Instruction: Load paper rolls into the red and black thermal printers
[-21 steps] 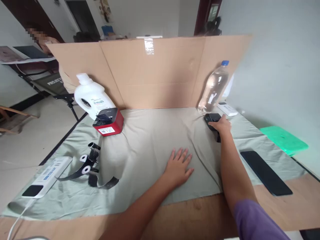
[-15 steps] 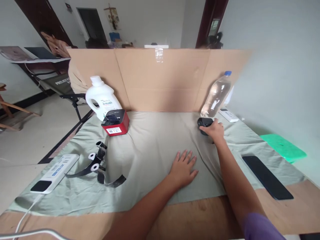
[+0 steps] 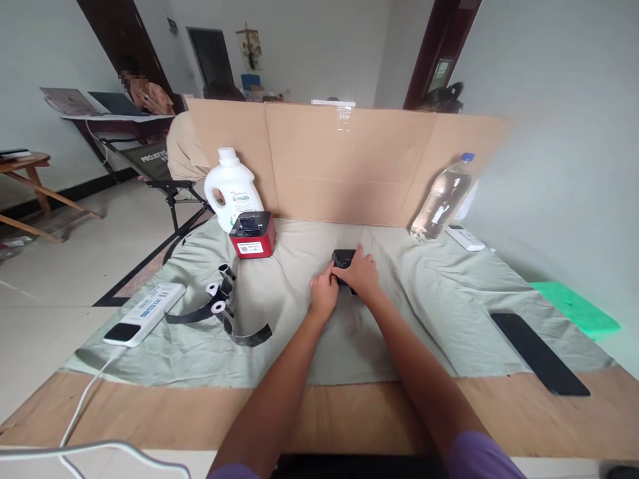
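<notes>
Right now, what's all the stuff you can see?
Small device: 1, black, centre
Jug: 1, white, back left
Box: 1, red and black, before jug
Strap gadget: 1, black and white, left
Oblong devices: 2, white, left, back right
Cable: at least 1, white, front left
Bottle: 1, clear, back right
Slab: 1, black, right
Plastic thing: 1, green, far right
Cardboard: 1, brown, back
Table: 1, brown, front
Cloth: 1, greenish, on table
Chair: 1, dark, left floor
Stool: 1, brown, far left
Laptops: 2, pale, dark, far left
Person: at least 1, colours unclear, back left
Wall hanging: 1, tan, background
Left hand: 1, purple-sleeved, device's left
Right hand: 1, purple-sleeved, gripping device
</notes>
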The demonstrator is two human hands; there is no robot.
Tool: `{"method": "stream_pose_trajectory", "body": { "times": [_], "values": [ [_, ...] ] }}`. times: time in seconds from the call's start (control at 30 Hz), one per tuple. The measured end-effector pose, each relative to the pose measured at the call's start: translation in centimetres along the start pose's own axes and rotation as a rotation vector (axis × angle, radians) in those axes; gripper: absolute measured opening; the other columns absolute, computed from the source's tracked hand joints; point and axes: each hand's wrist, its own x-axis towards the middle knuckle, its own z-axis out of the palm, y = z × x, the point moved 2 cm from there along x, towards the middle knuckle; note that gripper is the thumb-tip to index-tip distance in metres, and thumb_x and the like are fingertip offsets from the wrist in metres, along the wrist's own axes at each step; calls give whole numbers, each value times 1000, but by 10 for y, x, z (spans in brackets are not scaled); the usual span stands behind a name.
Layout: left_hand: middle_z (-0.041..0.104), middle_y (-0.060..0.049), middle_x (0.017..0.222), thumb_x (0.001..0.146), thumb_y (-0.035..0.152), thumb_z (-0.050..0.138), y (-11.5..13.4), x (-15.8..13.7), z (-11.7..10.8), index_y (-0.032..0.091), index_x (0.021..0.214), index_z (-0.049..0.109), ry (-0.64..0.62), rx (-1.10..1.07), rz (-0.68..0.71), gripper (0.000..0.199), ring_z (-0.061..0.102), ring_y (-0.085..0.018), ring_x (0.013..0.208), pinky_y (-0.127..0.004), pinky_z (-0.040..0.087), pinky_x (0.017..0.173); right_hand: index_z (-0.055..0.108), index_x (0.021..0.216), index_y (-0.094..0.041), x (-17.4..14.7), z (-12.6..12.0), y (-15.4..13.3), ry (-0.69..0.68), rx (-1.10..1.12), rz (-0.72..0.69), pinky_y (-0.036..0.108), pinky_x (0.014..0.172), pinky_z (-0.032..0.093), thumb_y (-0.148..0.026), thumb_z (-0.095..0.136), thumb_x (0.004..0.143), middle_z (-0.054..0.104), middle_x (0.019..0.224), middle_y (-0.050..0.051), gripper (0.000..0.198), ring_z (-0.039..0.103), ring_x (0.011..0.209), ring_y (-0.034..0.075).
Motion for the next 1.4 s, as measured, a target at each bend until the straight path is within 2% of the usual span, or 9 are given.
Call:
{"method": "stream_pose_trajectory", "body": {
  "times": [0.2, 0.37, 0.47, 0.57, 0.67, 0.8, 0.93, 1.1, 1.4],
  "values": [
    [68, -9, 129, 95, 11, 42, -2, 0, 1, 21, 144, 55, -37, 158, 17, 51, 64, -26, 119, -41, 39, 112, 21, 157, -11, -6, 8, -2, 28, -2, 7, 49, 95, 46, -57, 71, 74, 49, 131, 26, 108, 51, 122, 42],
    [66, -8, 133, 91, 6, 42, -4, 4, -1, 22, 144, 54, -13, 166, 12, 57, 62, -24, 123, -39, 39, 112, 17, 159, -10, 1, 1, 12, -83, 97, -20, 48, 97, 47, -62, 66, 80, 47, 137, 28, 107, 56, 122, 41],
    [68, -9, 130, 89, 5, 43, -4, 4, -1, 20, 145, 54, -27, 188, -5, 59, 63, -24, 121, -39, 40, 111, 14, 159, -11, 2, -12, 34, -271, 260, 20, 44, 80, 55, -62, 64, 83, 54, 133, 30, 104, 70, 96, 35],
    [70, -8, 127, 89, 5, 43, -5, 4, 1, 21, 146, 53, -35, 198, -7, 60, 64, -24, 119, -40, 39, 111, 8, 160, -17, -6, -25, 56, -564, 510, 110, 37, 54, 54, -57, 64, 85, 64, 120, 25, 102, 70, 60, 26],
    [63, -8, 137, 88, 5, 43, -6, 4, 3, 21, 148, 50, -11, 173, 24, 62, 59, -23, 126, -39, 37, 113, 8, 160, -20, -7, -30, 68, -672, 673, 122, 32, 48, 51, -55, 60, 88, 70, 110, 19, 95, 68, 52, 22],
    [65, -8, 135, 88, 5, 41, -9, 4, 6, 22, 150, 46, -4, 178, 41, 65, 58, -23, 125, -40, 37, 112, 34, 153, -12, 22, -12, 70, -375, 549, 31, 34, 59, 55, -45, 52, 93, 73, 98, 16, 70, 70, 60, 23],
    [66, -11, 131, 89, 5, 39, -12, 5, 7, 20, 151, 44, -19, 247, 43, 65, 59, -24, 122, -41, 38, 111, 64, 124, -17, 42, 23, 65, -141, 527, -117, 37, 91, 52, -38, 40, 97, 71, 116, 13, 41, 67, 104, 25],
    [66, -13, 129, 86, 3, 40, -10, 8, 7, 17, 148, 48, -34, 391, 87, 64, 59, -25, 121, -40, 39, 107, 64, 125, -12, 36, 48, 66, 130, 469, -228, 44, 103, 45, -39, 26, 100, 68, 122, 17, 53, 63, 115, 30],
    [71, -16, 113, 84, 5, 48, 1, 8, 6, 10, 149, 44, -101, 564, 162, 66, 60, -27, 115, -39, 39, 105, 49, 140, -8, 32, 46, 67, 117, 385, -190, 44, 102, 44, -37, 22, 100, 64, 129, 21, 56, 61, 118, 31]
  ]
}}
